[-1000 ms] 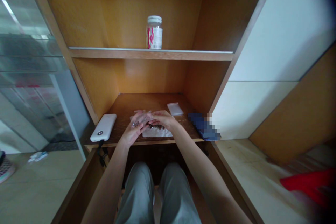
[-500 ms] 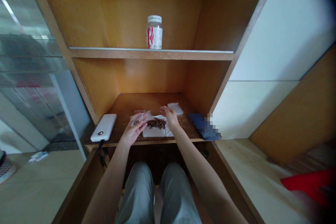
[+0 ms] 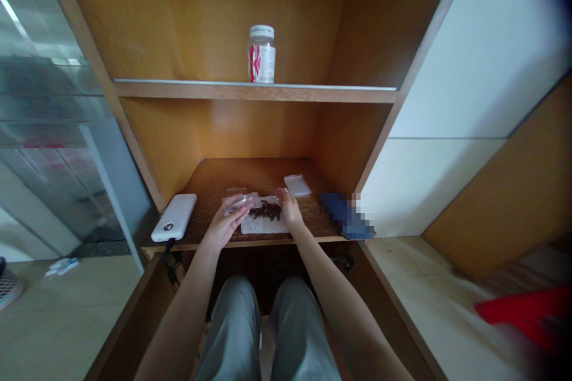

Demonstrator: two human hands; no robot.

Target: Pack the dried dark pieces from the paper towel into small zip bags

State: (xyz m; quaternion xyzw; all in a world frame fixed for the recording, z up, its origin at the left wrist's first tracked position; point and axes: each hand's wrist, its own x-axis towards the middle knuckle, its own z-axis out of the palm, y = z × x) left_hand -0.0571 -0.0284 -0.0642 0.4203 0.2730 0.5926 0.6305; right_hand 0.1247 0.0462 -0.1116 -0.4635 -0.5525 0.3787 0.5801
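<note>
My left hand point(image 3: 222, 223) is closed on a small clear plastic bag point(image 3: 241, 202), which it holds up at the left side of a dark brown pile. The pile point(image 3: 267, 211) consists of small dried pieces, too small to name, and lies on a white paper sheet point(image 3: 263, 227). At the pile's right edge is my right hand point(image 3: 290, 209), its fingers stretched out toward the back left. Nothing shows in those fingers, though the thumb side is partly hidden.
A flat clear bag point(image 3: 297, 185) lies behind my right hand. A white power bank point(image 3: 174, 218) with a black cable is at the left, and a dark blue blurred-out object point(image 3: 346, 214) at the right. A white-lidded jar point(image 3: 261, 55) stands on the upper shelf.
My right hand has shifted slightly down, away from the flat bag, and its fingers look straighter. My left hand keeps its bag in nearly the same place.
</note>
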